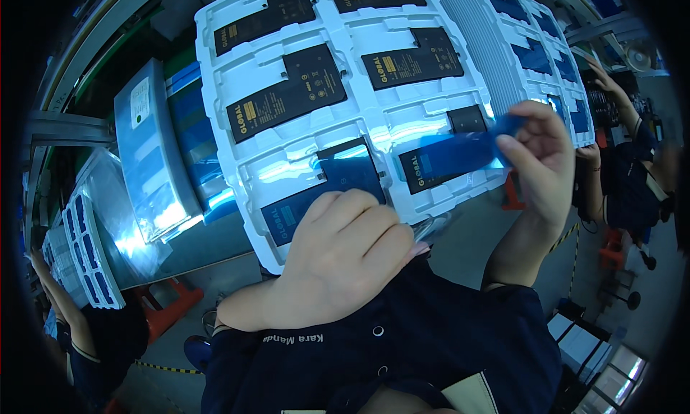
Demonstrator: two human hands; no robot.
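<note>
A white plastic tray [269,175] holds several black, L-shaped phone batteries with gold print. My right hand [539,152] pinches the end of a blue film strip [460,155] between thumb and fingers. The strip stretches over the near-right battery [468,119] and partly covers it; whether it sticks there I cannot tell. My left hand [338,259] is closed, its fingers curled, over the lower edge of the near-left battery [356,173], which looks blue under film. What those fingers hold, if anything, is hidden. The middle-row batteries [287,98] lie without blue film.
Stacked white trays [478,47] with blue-covered pieces stand at the right. Left of the tray are a clear-wrapped pack [151,148] of blue sheets and a smaller white tray [90,252]. Other people work at both sides, one person's arm [622,98] reaching toward the right stack.
</note>
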